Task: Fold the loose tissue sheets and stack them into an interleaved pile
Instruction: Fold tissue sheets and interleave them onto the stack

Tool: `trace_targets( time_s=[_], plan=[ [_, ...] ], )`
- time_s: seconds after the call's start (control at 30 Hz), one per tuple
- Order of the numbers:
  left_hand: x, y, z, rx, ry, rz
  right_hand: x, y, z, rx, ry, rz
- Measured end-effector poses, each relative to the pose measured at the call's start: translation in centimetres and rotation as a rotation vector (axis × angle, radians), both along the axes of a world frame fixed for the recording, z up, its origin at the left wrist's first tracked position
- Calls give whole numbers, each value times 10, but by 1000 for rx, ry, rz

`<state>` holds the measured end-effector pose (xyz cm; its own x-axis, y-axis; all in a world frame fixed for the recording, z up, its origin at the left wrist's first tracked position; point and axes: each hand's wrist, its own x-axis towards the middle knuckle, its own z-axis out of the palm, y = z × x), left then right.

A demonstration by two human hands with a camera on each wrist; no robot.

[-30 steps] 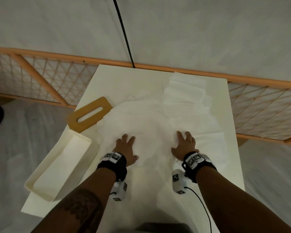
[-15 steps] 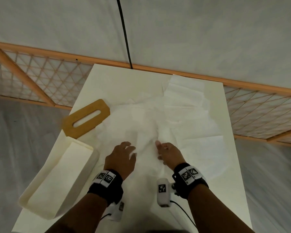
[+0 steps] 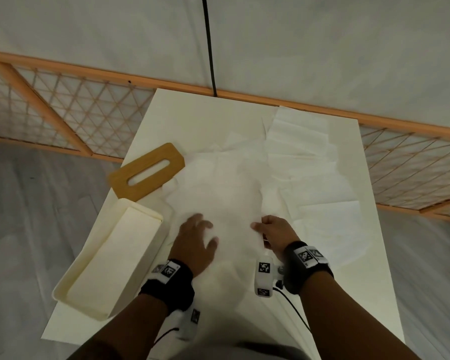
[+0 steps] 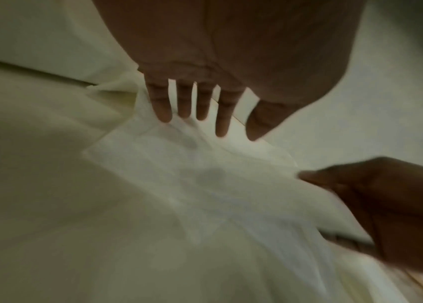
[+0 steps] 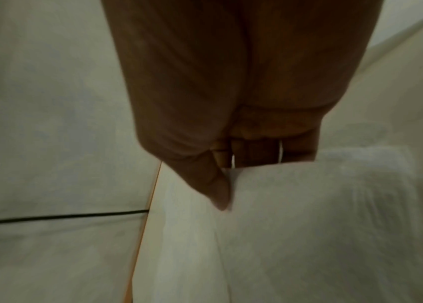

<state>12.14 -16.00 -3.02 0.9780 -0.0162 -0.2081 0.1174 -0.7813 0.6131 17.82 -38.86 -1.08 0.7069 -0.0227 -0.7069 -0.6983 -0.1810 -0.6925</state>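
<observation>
Loose white tissue sheets [image 3: 226, 188] lie spread and overlapping over the middle of the cream table [image 3: 182, 110]. More sheets [image 3: 304, 141] lie flatter at the far right. My left hand [image 3: 196, 236] hovers over the near sheet with straight, spread fingers [image 4: 184, 102] whose tips touch the tissue [image 4: 205, 174]. My right hand [image 3: 269, 229] has its fingers curled and pinches a raised edge of the tissue [image 5: 308, 205] between thumb and fingers [image 5: 220, 190]. In the left wrist view my right hand [image 4: 386, 194] holds the sheet's right edge.
An open cream box [image 3: 70, 292] sits at the table's near left. Its wooden lid [image 3: 146, 175] with a slot lies just beyond it. An orange lattice fence [image 3: 70, 118] runs behind the table, and a black cable [image 3: 209, 45] hangs down the wall.
Both hands drew back toward me from flat on the sheets. My right hand curled and took hold of a tissue edge; my left stayed open over the sheet.
</observation>
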Motion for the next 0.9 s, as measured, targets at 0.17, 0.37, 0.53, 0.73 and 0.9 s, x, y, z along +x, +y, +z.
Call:
trace_targets(
  time_s=[0.17, 0.37, 0.53, 0.73, 0.9],
  plan=[
    [33, 5, 11, -294, 123, 470, -15, -20, 10, 311, -77, -120],
    [32, -1, 24, -838, 386, 587, -25, -46, 10, 437, -149, -175],
    [25, -7, 35, -1006, 308, 431, -27, -62, 21, 317, -244, -81],
    [30, 4, 39, -569, 72, 81, -24, -71, 43, 158, -418, 112],
    [32, 9, 42, -480, 15, 95, -20, -68, 47, 82, -462, 48]
  ],
)
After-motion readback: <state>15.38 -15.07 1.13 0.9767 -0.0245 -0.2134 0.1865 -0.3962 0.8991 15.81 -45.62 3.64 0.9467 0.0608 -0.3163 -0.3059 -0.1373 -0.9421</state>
